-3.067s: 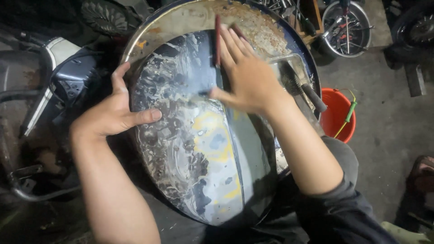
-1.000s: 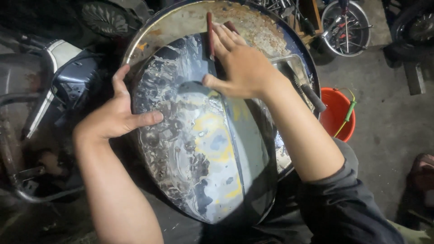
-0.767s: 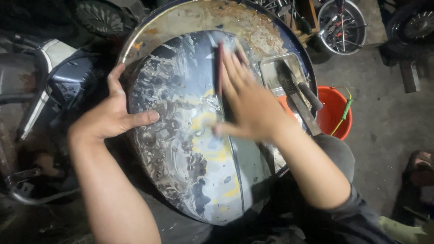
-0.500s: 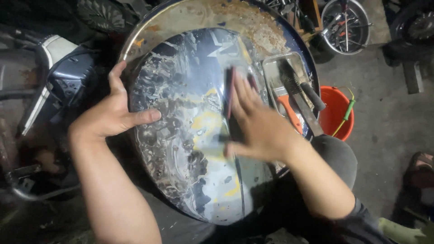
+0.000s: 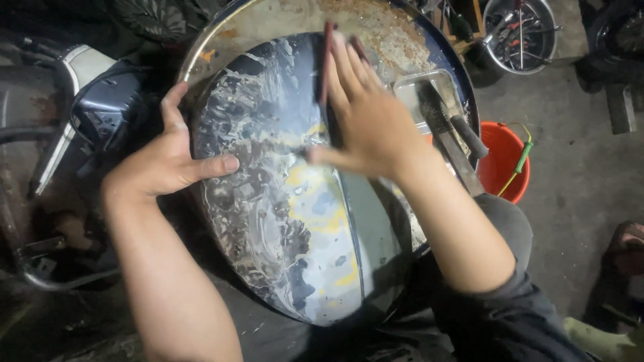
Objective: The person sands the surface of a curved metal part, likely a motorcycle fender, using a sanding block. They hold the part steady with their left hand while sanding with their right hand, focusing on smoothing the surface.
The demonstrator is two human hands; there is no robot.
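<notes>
Panel: a curved, dark blue body panel [image 5: 295, 221] lies at the centre of the view, its long axis running from 12 to 6 o'clock. The paint is worn through in grey, white and yellow patches, and the surface looks wet.
Left hand: the left hand [image 5: 164, 164] sits at 9 o'clock on the panel's edge, thumb laid across the surface, fingers curled over the rim, gripping the panel.
Right hand: the right hand [image 5: 365, 114] lies flat at 12 o'clock on the upper panel, fingers extended and close together. It presses a thin dark reddish sanding sheet [image 5: 327, 67] against the surface. The hand is motion-blurred.
Basin: a large round metal basin [image 5: 282, 17], rust-stained, sits beneath the panel, its rim showing from 10 to 2 o'clock.
Tray: a small metal tray [image 5: 419, 87] with a dark-handled brush [image 5: 449, 121] lies in the basin at 2 o'clock.
Bucket: an orange bucket [image 5: 506, 161] stands on the concrete floor at 3 o'clock, beside the basin.
Surroundings: a motorcycle [image 5: 80, 114] stands at 9 o'clock.
</notes>
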